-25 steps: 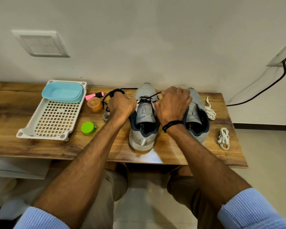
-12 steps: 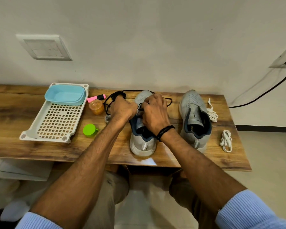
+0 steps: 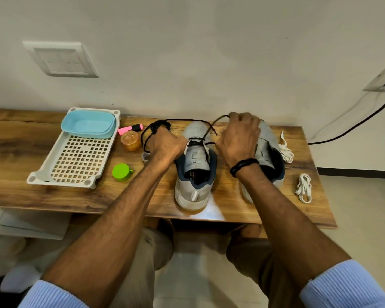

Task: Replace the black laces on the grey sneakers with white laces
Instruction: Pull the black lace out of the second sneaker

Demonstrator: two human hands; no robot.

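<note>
Two hands (image 3: pixel 167 145) (image 3: pixel 238 138), prob. round black lace (image 3: pixel 197 142)

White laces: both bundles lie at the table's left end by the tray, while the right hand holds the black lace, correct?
Wrong end. Head view shows the far white lace bundle and the near white lace bundle at the right end of the table, beside the right sneaker; the rest holds.

Single head-worn wide-angle view, facing forward and down, close above left hand (image 3: pixel 165 146) and right hand (image 3: pixel 239 138), wall (image 3: pixel 187 52) beyond.
</note>
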